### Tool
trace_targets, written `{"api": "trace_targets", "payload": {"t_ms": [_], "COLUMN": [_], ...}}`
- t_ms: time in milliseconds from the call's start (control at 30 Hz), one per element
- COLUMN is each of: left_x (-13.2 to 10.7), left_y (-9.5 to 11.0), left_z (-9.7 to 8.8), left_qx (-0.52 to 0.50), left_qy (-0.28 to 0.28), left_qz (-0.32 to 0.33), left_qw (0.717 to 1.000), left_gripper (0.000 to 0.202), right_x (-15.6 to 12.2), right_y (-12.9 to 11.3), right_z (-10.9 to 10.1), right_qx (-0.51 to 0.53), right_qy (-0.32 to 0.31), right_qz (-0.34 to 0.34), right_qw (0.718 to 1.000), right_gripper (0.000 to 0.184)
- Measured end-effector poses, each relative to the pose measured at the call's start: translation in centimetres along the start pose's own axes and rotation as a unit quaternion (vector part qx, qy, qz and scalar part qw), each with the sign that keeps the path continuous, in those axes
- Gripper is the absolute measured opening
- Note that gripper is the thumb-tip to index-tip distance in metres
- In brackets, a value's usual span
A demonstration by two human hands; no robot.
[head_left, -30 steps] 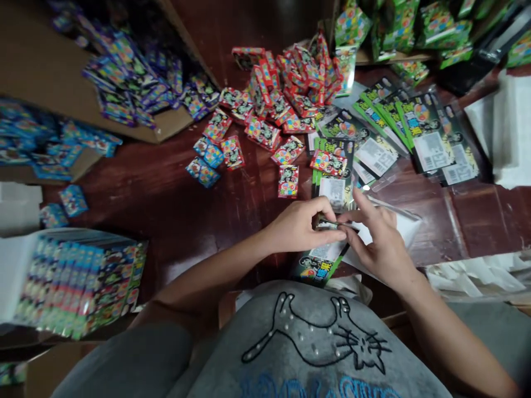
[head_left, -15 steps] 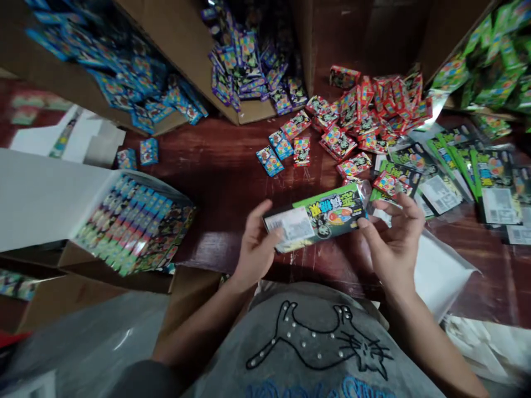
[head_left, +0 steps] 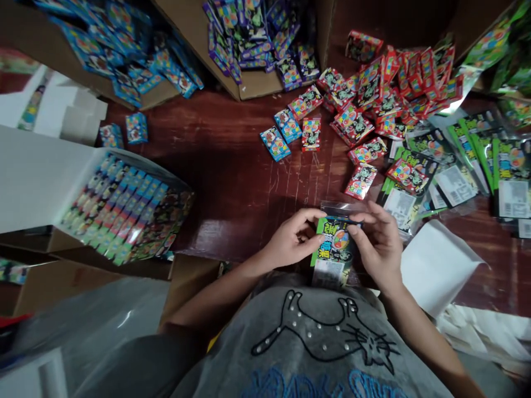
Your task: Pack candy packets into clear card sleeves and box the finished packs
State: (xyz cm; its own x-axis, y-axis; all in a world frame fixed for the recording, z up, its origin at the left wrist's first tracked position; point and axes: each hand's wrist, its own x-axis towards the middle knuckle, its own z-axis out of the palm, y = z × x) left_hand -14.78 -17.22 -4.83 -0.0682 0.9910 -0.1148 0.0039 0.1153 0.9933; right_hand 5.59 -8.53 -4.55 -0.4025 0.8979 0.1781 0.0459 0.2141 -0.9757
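My left hand (head_left: 290,243) and my right hand (head_left: 379,246) both pinch the top of a green and black packet in a clear sleeve (head_left: 334,251). The packet stands upright in front of my chest, its barcode label at the bottom. Just beyond my fingers a red small pack (head_left: 360,181) lies on the dark red wooden table (head_left: 232,177). A heap of red small packs (head_left: 385,88) spreads at the back right. Flat green packets in clear sleeves (head_left: 456,160) lie to the right of my right hand.
A white carton (head_left: 37,182) holding rows of finished packets (head_left: 124,221) stands at the left. Cardboard boxes of blue packs (head_left: 124,44) and purple packs (head_left: 257,38) sit at the back. Green packs (head_left: 501,50) fill the far right. A white sheet (head_left: 435,265) lies by my right wrist.
The packet was held sideways between my hands half a second ago; now it stands upright with both hands pinching its top. The view has shifted slightly.
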Motion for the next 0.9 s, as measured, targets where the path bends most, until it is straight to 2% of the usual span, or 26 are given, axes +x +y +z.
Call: {"api": "trace_targets", "payload": {"t_ms": [67, 167, 233, 333, 400, 467, 567, 767, 833, 900], "left_x": [0.7, 1.9, 2.4, 2.7, 2.7, 2.8, 3.1, 4.1, 4.2, 4.0], "left_y": [0.2, 0.5, 0.7, 1.1, 1.6, 2.5, 3.9, 5.9, 6.1, 5.9], "left_z": [-0.3, -0.2, 0.0, 0.3, 0.2, 0.1, 0.0, 0.5, 0.5, 0.3], "left_qx": [0.003, 0.002, -0.015, -0.03, -0.013, 0.003, 0.017, 0.105, 0.11, 0.107], "left_qy": [-0.004, 0.024, 0.05, 0.076, 0.059, 0.031, 0.016, 0.021, 0.014, -0.003], "left_qz": [0.006, 0.032, 0.029, 0.012, 0.014, 0.014, -0.002, -0.038, -0.023, 0.021], "left_qw": [1.0, 0.999, 0.998, 0.997, 0.998, 0.999, 1.0, 0.994, 0.994, 0.994], "left_gripper": [0.027, 0.014, 0.013, 0.024, 0.025, 0.015, 0.013, 0.013, 0.013, 0.01], "right_x": [-0.4, -0.4, -0.1, 0.7, 1.1, 1.5, 1.9, 2.9, 3.0, 2.6], "right_y": [0.1, -0.2, -0.4, -1.0, -1.5, -2.2, -3.1, -3.3, -3.1, -3.0], "right_z": [-0.4, -0.8, -0.9, -1.6, -2.2, -2.7, -2.8, -2.9, -3.2, -3.7], "right_qx": [-0.022, -0.059, -0.074, -0.043, -0.006, 0.013, 0.014, 0.048, 0.052, 0.051], "right_qy": [-0.028, -0.015, -0.002, -0.051, -0.086, -0.092, -0.079, -0.045, -0.037, -0.044], "right_qz": [0.021, 0.016, 0.02, 0.044, 0.052, 0.065, 0.091, 0.18, 0.203, 0.196], "right_qw": [0.999, 0.998, 0.997, 0.997, 0.995, 0.994, 0.993, 0.982, 0.977, 0.978], "right_gripper": [0.06, 0.072, 0.085, 0.093, 0.09, 0.085, 0.079, 0.09, 0.093, 0.094]}}
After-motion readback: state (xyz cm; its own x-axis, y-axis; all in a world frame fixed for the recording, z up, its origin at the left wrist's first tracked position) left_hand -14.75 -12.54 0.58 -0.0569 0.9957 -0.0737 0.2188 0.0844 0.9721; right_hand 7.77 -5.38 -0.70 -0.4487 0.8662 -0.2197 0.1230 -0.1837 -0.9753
